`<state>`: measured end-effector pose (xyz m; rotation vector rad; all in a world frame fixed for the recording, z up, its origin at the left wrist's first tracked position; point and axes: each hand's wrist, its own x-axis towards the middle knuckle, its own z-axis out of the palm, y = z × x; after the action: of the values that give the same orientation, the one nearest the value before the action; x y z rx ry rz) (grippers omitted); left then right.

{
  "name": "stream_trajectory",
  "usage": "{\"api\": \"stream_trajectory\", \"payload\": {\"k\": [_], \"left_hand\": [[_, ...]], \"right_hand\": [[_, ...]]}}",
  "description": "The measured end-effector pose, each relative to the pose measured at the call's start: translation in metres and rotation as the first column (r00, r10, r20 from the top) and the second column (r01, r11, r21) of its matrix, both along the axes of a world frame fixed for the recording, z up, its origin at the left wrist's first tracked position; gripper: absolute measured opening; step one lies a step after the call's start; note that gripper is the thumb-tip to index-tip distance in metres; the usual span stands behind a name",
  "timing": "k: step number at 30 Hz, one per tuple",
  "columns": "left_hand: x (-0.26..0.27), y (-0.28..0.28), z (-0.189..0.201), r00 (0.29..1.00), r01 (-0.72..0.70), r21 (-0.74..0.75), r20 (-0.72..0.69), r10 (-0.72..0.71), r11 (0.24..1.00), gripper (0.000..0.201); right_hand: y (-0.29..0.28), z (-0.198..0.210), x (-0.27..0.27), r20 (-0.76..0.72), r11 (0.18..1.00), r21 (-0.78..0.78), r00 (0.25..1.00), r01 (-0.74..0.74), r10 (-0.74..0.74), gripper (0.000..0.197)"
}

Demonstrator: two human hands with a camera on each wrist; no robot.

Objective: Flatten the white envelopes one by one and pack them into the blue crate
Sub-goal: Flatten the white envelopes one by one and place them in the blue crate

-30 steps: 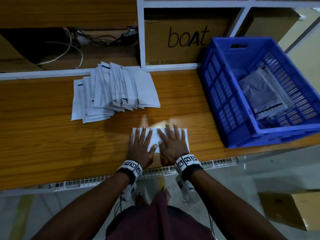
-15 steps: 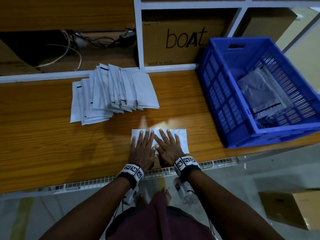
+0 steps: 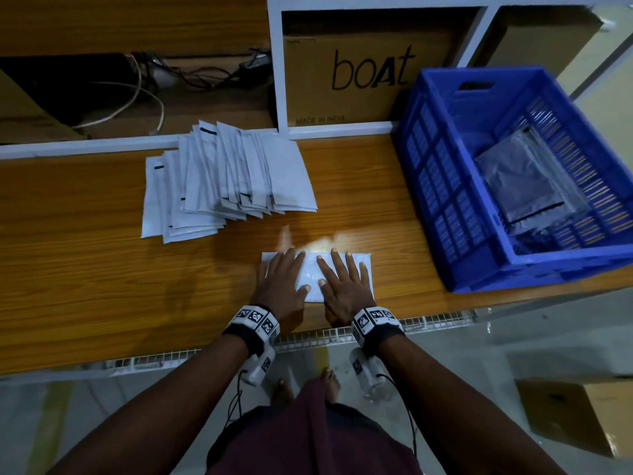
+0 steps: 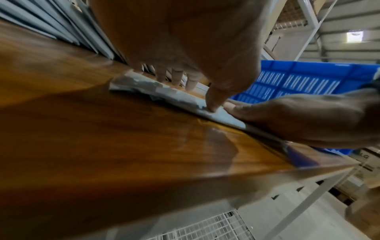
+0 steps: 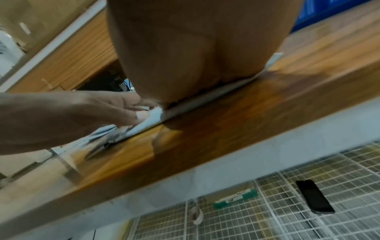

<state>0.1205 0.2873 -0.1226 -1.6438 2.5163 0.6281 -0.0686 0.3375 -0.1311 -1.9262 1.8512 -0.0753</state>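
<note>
The white envelope [image 3: 313, 274] lies flat near the front edge of the wooden worktop [image 3: 85, 269], and we see both hands pressed down on it with no grip closed round anything: the left hand [image 3: 280, 282] covers its left part with fingers straight and spread, the right hand [image 3: 344, 283] covers its right part the same way, thumbs nearly meeting at the middle. In the left wrist view the left thumb tip touches the paper beside the right thumb. Behind, well apart, we see a fanned stack of envelopes [image 3: 226, 183]. The blue crate [image 3: 445, 186] stands at the right with grey packets [image 3: 524, 186] inside. A cardboard box [image 3: 370, 66] sits on the shelf behind.
</note>
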Motion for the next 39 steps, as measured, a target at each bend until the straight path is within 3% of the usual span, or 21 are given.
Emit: {"api": "stream_trajectory", "payload": {"k": [3,7,14,18,21,24,28,32,35,39], "left_hand": [[-0.002,-0.007,0.004,0.998,0.033,0.005,0.052,-0.034,0.999,0.079],[-0.005,-0.005,0.008,0.998,0.048,-0.049,0.053,-0.046,0.998,0.064],[-0.011,0.004,0.009,0.999,0.050,-0.169,0.015,-0.048,0.984,0.053],[-0.011,0.008,0.005,0.998,0.067,-0.237,0.014,-0.066,0.969,0.055],[-0.008,0.011,0.003,0.995,0.015,-0.329,-0.084,-0.045,0.944,0.075],[-0.002,0.012,-0.003,0.981,-0.106,-0.311,-0.185,0.049,0.945,0.098],[0.004,0.016,-0.019,0.959,-0.249,-0.231,-0.195,0.206,0.941,0.120],[0.008,0.028,-0.030,0.966,-0.245,-0.220,-0.141,0.218,0.944,0.109],[0.008,0.033,-0.031,0.978,-0.202,-0.232,-0.108,0.181,0.952,0.100],[0.012,0.033,-0.035,0.987,-0.159,-0.220,-0.066,0.148,0.963,0.088]], "right_hand": [[-0.003,0.006,0.000,-0.017,0.999,0.050,1.000,-0.021,0.022,0.057],[-0.007,0.018,-0.002,-0.024,0.996,0.072,0.998,-0.055,0.056,0.062],[-0.043,0.057,-0.008,-0.098,0.993,0.066,0.990,-0.099,0.105,0.090],[-0.066,0.077,-0.004,-0.183,0.971,0.201,0.968,-0.132,0.170,0.066],[-0.074,0.089,0.001,-0.155,0.963,0.237,0.974,-0.127,0.166,0.055],[-0.072,0.096,0.004,-0.149,0.971,0.196,0.975,-0.134,0.165,0.039],[-0.065,0.105,0.002,-0.172,0.976,0.172,0.971,-0.134,0.164,0.019],[-0.059,0.124,-0.006,-0.161,0.988,0.109,0.979,-0.109,0.125,0.036],[-0.055,0.144,-0.014,-0.199,0.996,0.052,0.976,-0.075,0.084,0.035],[-0.048,0.169,-0.025,-0.266,0.987,-0.161,0.964,-0.019,-0.025,0.048]]}}
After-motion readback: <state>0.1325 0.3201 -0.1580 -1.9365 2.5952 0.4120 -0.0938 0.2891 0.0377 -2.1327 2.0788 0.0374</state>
